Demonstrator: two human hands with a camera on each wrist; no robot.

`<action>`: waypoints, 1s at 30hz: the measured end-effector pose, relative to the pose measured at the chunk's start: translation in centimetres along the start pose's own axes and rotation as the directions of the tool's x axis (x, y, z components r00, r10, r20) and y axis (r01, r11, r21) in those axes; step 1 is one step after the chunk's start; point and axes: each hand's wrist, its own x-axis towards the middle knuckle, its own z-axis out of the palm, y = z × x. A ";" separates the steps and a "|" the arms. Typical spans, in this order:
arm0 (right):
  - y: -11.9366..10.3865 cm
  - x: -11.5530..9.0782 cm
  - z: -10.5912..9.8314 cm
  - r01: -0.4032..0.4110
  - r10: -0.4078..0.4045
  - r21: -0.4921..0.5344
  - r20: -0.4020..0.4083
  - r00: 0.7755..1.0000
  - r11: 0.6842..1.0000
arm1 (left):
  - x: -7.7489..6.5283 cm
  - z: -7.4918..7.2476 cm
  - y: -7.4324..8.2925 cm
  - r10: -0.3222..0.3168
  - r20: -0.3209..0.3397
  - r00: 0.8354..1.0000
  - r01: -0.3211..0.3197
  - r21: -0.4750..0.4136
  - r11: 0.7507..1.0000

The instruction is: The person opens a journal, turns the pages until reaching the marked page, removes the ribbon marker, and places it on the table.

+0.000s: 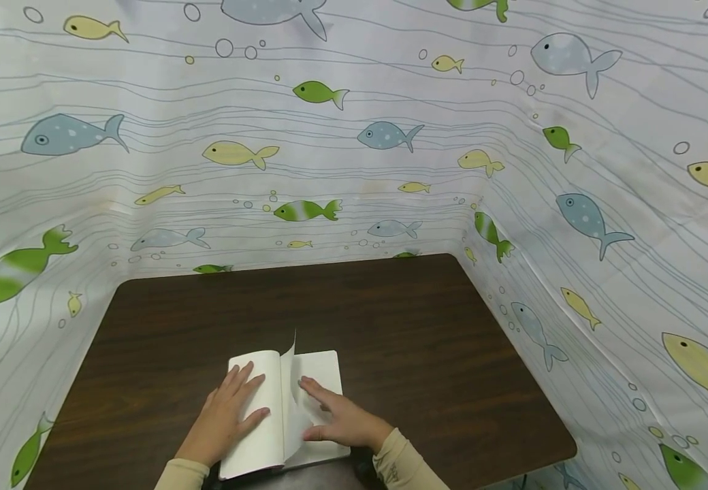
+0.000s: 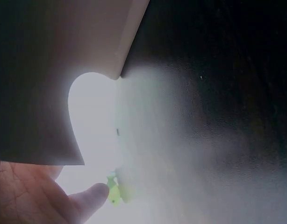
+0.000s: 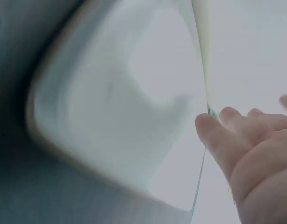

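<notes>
An open notebook with blank white pages (image 1: 268, 442) lies at the near side of the brown table. My left hand (image 1: 222, 415) rests on the left page, fingers spread and nearly straight. A loose leaf (image 1: 291, 425) stands partly raised and curved along the middle of the notebook. My right hand (image 1: 349, 418) is over the right page (image 1: 323, 366), thumb and fingers apart, beside that leaf; whether it touches the leaf is unclear. In the right wrist view, the right hand (image 3: 255, 149) has its fingers extended by a page edge. The left wrist view has the left hand (image 2: 36, 196) partly behind a dark page edge.
The dark wood-grain table (image 1: 427, 354) extends beyond the notebook to the back and both sides. A white cloth printed with fish (image 1: 384, 136) surrounds it at the back, left and right. Its rounded near right corner (image 1: 565, 449) is in view.
</notes>
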 end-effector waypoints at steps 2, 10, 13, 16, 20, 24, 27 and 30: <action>-0.5 0.2 0.5 0.023 -0.024 0.004 0.055 0.998 1.000 | 0.0 0.0 -0.1 0.001 -0.006 1.000 -0.001 -0.007 1.000; -1.6 1.4 2.2 0.134 -0.108 -0.145 0.175 0.979 0.980 | 0.2 -0.1 -0.4 0.006 -0.054 0.999 -0.011 -0.088 0.996; -1.9 1.8 2.7 0.136 -0.096 -0.198 0.202 0.975 0.971 | 0.3 -0.3 -0.6 -0.031 -0.065 0.997 0.021 -0.154 0.988; -2.3 2.0 3.3 0.116 -0.063 -0.255 0.206 0.976 0.960 | 0.4 -0.5 -0.8 -0.107 -0.042 0.993 0.094 -0.241 0.966; -3.0 2.1 3.8 0.113 -0.044 -0.363 0.193 0.980 0.925 | 0.5 -0.9 -0.9 -0.175 -0.059 0.983 0.141 -0.372 0.918; -3.5 2.2 3.9 0.129 -0.060 -0.435 0.168 0.984 0.891 | 0.7 -1.3 -0.8 -0.194 -0.111 0.975 0.121 -0.466 0.876; -3.8 2.2 4.0 0.140 -0.072 -0.484 0.157 0.985 0.864 | 0.7 -1.5 -0.5 -0.177 -0.102 0.979 0.116 -0.432 0.895; -3.9 2.4 4.3 0.138 -0.064 -0.537 0.154 0.986 0.832 | 0.7 -1.4 0.0 -0.094 -0.058 0.994 0.074 -0.283 0.956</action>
